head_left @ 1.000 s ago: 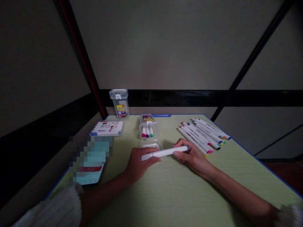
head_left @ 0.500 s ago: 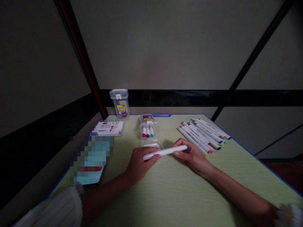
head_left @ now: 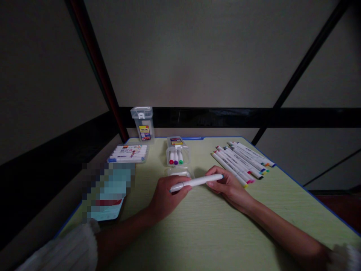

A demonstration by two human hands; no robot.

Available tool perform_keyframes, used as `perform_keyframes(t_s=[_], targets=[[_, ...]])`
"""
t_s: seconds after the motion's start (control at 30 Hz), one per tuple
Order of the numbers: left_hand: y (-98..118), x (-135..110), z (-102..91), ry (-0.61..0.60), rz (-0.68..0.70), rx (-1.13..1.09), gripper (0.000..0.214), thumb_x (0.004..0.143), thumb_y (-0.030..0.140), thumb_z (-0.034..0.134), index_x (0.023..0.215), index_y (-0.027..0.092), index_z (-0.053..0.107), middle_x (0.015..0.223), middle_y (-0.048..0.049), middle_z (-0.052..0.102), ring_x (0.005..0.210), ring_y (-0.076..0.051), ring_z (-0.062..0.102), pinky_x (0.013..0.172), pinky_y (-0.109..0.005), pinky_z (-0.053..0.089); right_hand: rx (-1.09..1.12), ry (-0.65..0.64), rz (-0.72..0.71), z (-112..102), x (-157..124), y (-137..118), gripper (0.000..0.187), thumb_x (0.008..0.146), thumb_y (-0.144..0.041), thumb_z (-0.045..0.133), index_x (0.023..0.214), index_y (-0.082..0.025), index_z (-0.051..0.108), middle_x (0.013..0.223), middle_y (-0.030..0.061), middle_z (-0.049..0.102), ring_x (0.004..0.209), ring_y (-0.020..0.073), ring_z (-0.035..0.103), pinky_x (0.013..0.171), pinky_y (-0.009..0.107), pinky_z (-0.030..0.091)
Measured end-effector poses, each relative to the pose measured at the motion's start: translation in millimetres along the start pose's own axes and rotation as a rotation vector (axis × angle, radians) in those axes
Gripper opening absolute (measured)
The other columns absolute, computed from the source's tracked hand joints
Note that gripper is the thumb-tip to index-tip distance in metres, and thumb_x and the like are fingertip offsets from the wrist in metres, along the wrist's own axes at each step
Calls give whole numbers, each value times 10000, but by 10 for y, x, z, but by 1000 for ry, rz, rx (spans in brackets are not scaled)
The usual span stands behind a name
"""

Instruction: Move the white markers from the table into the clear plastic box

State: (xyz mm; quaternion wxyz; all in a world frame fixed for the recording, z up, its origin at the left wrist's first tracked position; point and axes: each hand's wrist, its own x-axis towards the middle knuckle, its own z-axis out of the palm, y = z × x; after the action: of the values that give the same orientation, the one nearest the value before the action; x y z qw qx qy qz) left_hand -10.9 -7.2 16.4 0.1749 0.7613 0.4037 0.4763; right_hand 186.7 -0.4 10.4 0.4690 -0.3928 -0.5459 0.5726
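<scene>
A white marker (head_left: 199,181) with blue-green ends is held nearly level above the table, its right end slightly raised. My left hand (head_left: 166,197) pinches its left part between thumb and fingers. At the other end, my right hand (head_left: 227,186) grips it with thumb and fingertips. Just behind the marker lies a clear plastic case (head_left: 186,151) with its lid (head_left: 170,171) hinged down towards me. Red, purple and green marker ends (head_left: 176,162) show inside that case. Several white markers (head_left: 235,162) with coloured ends lie spread in a slanted row beyond my right hand.
On the far left stands an upright clear container (head_left: 143,122) with a yellow label. In front of it lies a flat pack of white markers (head_left: 128,153). A phone-like device (head_left: 113,192), partly pixelated, lies near the left edge of the table (head_left: 208,233). Wall panels rise behind.
Almost nothing differs. Both hands keep hold of the marker in the same place, perhaps with a slight turn of it.
</scene>
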Motion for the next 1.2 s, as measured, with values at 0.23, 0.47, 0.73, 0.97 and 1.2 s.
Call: perform_keyframes(t_s=[0.23, 0.47, 0.73, 0.97, 1.2], targets=[[-40, -8, 18, 17, 65, 7, 116, 690, 174, 652, 789, 173, 713, 699, -46, 724, 586, -143, 650, 591, -240, 525, -5, -3, 2, -8, 8, 12, 264, 624, -339, 736, 729, -172, 561, 509, -72, 388, 447, 61, 277, 404, 218, 152], [-36, 0, 20, 35, 110, -1, 118, 709, 216, 647, 791, 182, 725, 600, -25, 682, 510, -116, 592, 517, -215, 490, -8, -7, 3, -18, 4, 14, 260, 628, -335, 735, 724, -171, 559, 510, -72, 386, 446, 60, 276, 410, 220, 147], [-37, 6, 20, 7, 106, -35, 146, 715, 227, 649, 815, 154, 727, 519, -1, 583, 440, -90, 500, 426, -191, 411, -1, 2, 9, -14, 5, 13, 248, 632, -317, 736, 721, -170, 557, 502, -75, 388, 447, 59, 278, 412, 223, 145], [-55, 4, 28, 6, 106, -47, 131, 706, 195, 659, 810, 154, 727, 543, -4, 575, 463, -91, 502, 437, -190, 399, -10, 8, 9, -16, 5, 12, 251, 631, -317, 737, 728, -173, 556, 511, -74, 390, 450, 59, 279, 413, 224, 145], [-71, 5, 45, 8, 127, -85, 123, 695, 163, 664, 804, 155, 722, 540, 25, 490, 468, -73, 463, 430, -172, 358, 4, 10, 19, -18, 4, 14, 250, 631, -320, 736, 715, -169, 555, 498, -75, 385, 449, 57, 281, 409, 221, 142]])
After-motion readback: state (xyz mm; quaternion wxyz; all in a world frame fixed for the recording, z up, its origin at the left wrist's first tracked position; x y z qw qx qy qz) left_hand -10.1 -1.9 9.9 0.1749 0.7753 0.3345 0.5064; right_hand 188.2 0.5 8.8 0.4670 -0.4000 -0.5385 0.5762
